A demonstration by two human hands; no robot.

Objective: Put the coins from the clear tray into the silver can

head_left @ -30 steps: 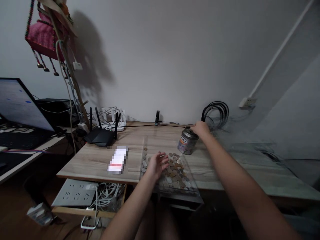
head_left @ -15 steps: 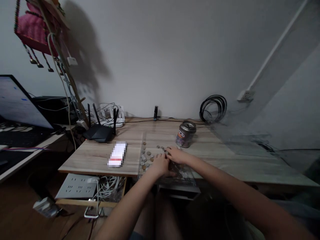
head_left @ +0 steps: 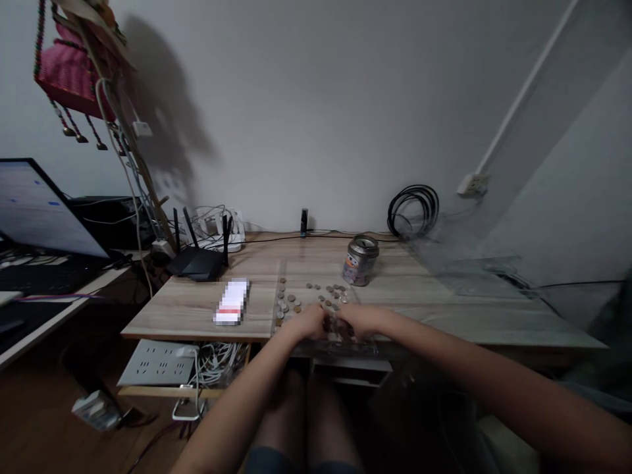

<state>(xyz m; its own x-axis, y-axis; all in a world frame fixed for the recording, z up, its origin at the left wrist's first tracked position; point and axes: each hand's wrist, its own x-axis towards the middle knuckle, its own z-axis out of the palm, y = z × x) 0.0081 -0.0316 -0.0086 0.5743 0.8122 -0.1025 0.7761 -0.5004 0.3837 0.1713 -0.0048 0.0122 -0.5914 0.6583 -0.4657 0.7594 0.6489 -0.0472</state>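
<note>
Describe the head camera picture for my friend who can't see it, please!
A person's left hand and right hand are close together among coins on a wooden desk. A silvery can with a cartoon face stands upright beyond them. Off to the left are a pixelated phone and a black router.

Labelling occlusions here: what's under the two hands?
Coins show just beyond the left hand and right hand, and more lie left of them. What's directly beneath both is covered, so any coins there can't be counted.
</note>
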